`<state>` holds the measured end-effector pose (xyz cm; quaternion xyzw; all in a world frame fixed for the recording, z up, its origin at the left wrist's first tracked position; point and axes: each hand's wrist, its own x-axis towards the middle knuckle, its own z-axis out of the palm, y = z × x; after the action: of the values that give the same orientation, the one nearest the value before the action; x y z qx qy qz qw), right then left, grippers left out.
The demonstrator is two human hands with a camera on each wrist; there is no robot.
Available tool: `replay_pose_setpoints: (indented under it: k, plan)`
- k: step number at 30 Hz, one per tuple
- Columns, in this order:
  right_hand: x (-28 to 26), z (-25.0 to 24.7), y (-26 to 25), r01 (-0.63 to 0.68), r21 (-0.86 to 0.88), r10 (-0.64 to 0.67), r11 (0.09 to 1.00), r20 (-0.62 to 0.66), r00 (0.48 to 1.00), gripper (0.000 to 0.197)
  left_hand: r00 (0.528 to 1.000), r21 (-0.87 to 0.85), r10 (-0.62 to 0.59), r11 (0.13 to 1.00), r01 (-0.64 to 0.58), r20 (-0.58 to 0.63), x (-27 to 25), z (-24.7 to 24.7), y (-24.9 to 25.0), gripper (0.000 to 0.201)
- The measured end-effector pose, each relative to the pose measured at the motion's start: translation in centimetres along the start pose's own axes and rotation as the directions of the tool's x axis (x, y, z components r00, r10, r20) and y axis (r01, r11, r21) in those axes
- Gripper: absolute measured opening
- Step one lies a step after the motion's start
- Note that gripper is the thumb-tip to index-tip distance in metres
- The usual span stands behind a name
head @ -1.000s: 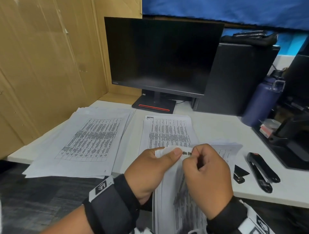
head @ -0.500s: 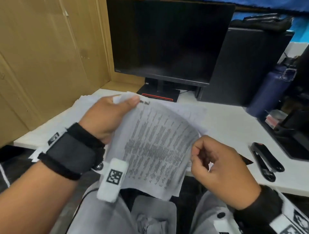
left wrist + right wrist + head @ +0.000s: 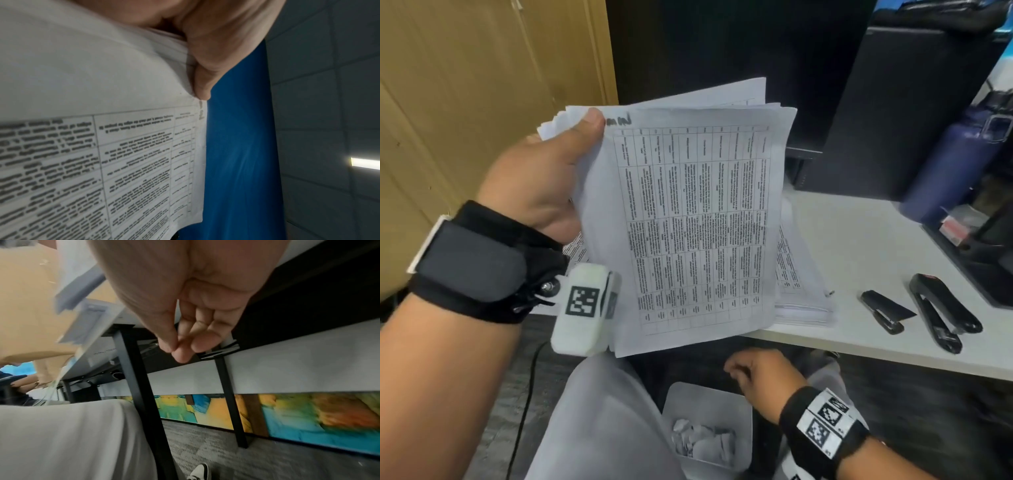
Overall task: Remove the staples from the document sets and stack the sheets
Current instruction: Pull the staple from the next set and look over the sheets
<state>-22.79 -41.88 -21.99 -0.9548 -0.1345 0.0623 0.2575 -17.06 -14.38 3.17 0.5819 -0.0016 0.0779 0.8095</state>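
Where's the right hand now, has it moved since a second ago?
Yes. The right hand has dropped from the papers to below the desk edge, above the bin.

Head camera looks down over the desk [image 3: 859, 240]; wrist cameras sit close — left faces up along the held document set [image 3: 688, 222], shared with head.

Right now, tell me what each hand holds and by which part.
The left hand grips the papers at a top corner. The right hand pinches thumb to fingertip over the bin; whether it holds anything is unclear.
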Motion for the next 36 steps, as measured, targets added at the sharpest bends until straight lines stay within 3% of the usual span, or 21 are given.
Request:
replay_pose_setpoints:
  k: [3, 6, 7, 9, 11, 12, 14, 16, 17, 21, 23, 25, 27, 32, 36]
  plan:
    - [-0.5, -2.1, -1.9, 0.064, -0.028, -0.062, 0.998, 0.075, 0.995, 0.026, 1.000, 0.002, 0.006, 1.000, -0.006, 0.005, -0.3, 0.4, -0.3, 0.038]
    - [-3.0, -8.4, -4.9, 0.134, -0.049, -0.126, 0.990, 0.138, 0.982, 0.015, 0.999, -0.001, 0.003, 1.000, -0.003, 0.046, -0.2, 0.3, -0.2, 0.038]
    - [-4.0, -11.0, -6.1, 0.141, 0.019, -0.142, 0.990, 0.094, 0.985, 0.011, 0.998, -0.007, 0.001, 1.000, -0.001, 0.065, -0.3, 0.3, 0.0, 0.036]
    - [-5.3, -15.5, -7.3, 0.152, 0.210, -0.109, 0.966, -0.204, 0.973, 0.008, 0.994, -0.011, 0.004, 1.000, -0.003, 0.110, -0.5, 0.6, 0.3, 0.034]
    - [-5.2, -18.5, -7.0, 0.205, 0.305, -0.028, 0.930, -0.496, 0.868, 0.033, 0.987, -0.014, -0.009, 1.000, 0.011, 0.162, -0.6, 1.1, 0.5, 0.045]
    - [-4.7, -19.5, -6.8, 0.209, 0.307, -0.009, 0.928, -0.545, 0.838, 0.051, 0.982, -0.017, -0.023, 1.000, 0.026, 0.186, -0.7, 1.5, 0.4, 0.050]
    - [-3.3, -20.6, -7.1, 0.199, 0.418, 0.034, 0.886, -0.487, 0.873, 0.067, 0.967, -0.025, -0.059, 0.997, 0.067, 0.248, -0.9, 2.8, 0.3, 0.053]
    - [-2.0, -20.9, -7.3, 0.227, 0.535, 0.059, 0.814, -0.465, 0.883, 0.052, 0.949, -0.007, -0.075, 0.997, 0.082, 0.306, -1.2, 4.7, 0.5, 0.051]
    - [-1.5, -21.0, -7.6, 0.225, 0.552, 0.104, 0.803, -0.502, 0.859, 0.043, 0.945, 0.004, -0.068, 0.998, 0.070, 0.320, -1.3, 5.6, 0.7, 0.051]
    - [-0.3, -21.1, -7.7, 0.230, 0.557, 0.218, 0.798, -0.622, 0.753, 0.034, 0.956, 0.135, 0.150, 0.973, -0.188, 0.251, -0.9, 8.3, 1.9, 0.049]
    - [0.3, -21.5, -7.3, 0.261, 0.578, 0.248, 0.773, -0.654, 0.715, 0.036, 0.951, 0.236, 0.213, 0.935, -0.265, 0.225, -0.5, 8.6, 1.4, 0.038]
    - [0.9, -21.9, -7.1, 0.296, 0.611, 0.283, 0.734, -0.671, 0.685, 0.039, 0.974, 0.292, 0.145, 0.937, -0.192, 0.173, -0.1, 8.6, -0.6, 0.022]
    - [1.3, -22.0, -7.1, 0.319, 0.611, 0.281, 0.725, -0.685, 0.672, 0.035, 0.987, 0.365, 0.093, 0.921, -0.135, 0.132, 0.3, 8.5, -3.5, 0.018]
    - [2.0, -21.2, -7.7, 0.360, 0.545, 0.232, 0.757, -0.740, 0.632, 0.015, 0.969, 0.382, 0.241, 0.891, -0.246, 0.063, -0.2, 9.3, -6.1, 0.030]
    - [2.5, -19.1, -6.7, 0.333, 0.582, 0.274, 0.742, -0.717, 0.641, 0.025, 0.977, 0.425, 0.211, 0.885, -0.188, -0.008, -0.1, 8.4, -8.3, 0.024]
